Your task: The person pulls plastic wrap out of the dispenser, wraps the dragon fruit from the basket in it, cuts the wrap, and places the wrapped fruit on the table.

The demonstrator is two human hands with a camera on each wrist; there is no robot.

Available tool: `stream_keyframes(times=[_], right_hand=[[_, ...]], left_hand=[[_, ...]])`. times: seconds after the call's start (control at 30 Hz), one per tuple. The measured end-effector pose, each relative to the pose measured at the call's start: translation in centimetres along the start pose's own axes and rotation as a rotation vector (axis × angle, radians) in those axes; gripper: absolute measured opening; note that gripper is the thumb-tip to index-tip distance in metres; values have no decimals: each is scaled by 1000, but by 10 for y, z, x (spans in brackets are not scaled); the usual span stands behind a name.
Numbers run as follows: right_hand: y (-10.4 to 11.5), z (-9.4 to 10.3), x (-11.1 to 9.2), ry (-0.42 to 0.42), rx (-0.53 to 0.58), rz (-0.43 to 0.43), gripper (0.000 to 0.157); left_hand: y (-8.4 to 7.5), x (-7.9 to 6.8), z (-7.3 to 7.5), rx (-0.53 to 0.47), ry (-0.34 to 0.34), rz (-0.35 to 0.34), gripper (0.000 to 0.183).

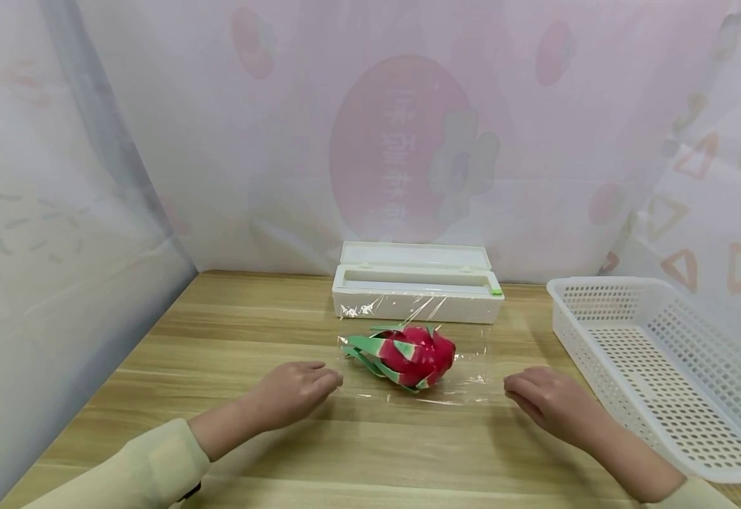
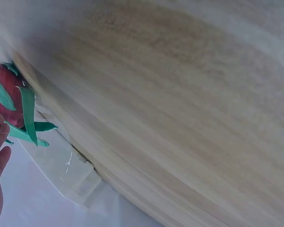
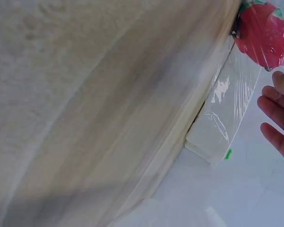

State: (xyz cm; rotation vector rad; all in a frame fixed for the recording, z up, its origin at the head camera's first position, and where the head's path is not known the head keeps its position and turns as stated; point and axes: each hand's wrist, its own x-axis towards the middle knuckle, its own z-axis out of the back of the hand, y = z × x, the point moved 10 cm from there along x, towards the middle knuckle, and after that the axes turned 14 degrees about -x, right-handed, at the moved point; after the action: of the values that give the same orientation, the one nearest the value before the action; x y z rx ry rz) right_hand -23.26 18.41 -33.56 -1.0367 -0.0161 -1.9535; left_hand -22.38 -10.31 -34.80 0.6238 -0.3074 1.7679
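Note:
A red dragon fruit (image 1: pixel 418 357) with green leaf tips lies on the wooden table under a sheet of clear cling film (image 1: pixel 472 382). The film runs from the front of a white cling film box (image 1: pixel 418 305), whose lid is up. My left hand (image 1: pixel 297 392) is beside the film's left edge, fingers loosely bent; whether it touches the film is hard to tell. To the right, my right hand (image 1: pixel 555 403) hovers just outside the film's other edge. The right wrist view shows its fingers (image 3: pixel 274 111) relaxed and spread, below the wrapped-over fruit (image 3: pixel 262 35).
A white perforated plastic basket (image 1: pixel 647 424) stands at the table's right side, close to my right forearm. Behind the box hangs a pale printed curtain (image 1: pixel 281 177), and further curtains enclose both sides. Bare wood (image 1: pixel 230 318) shows to the left of the box.

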Motion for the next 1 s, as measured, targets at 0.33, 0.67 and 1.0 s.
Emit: stream_keyframes(times=[0.33,0.67,1.0], right_hand=[[-17,-12,7,46,26,-104,39],[-32,-27,10,168,66,-219,21],[-46,-49,9,362,63,-386,18]], left_hand=[[27,-2,3,-96,-76,139,19],[57,-4,-5,-217,-32,343,6],[76,0,-12,-288,-23,440,5]])
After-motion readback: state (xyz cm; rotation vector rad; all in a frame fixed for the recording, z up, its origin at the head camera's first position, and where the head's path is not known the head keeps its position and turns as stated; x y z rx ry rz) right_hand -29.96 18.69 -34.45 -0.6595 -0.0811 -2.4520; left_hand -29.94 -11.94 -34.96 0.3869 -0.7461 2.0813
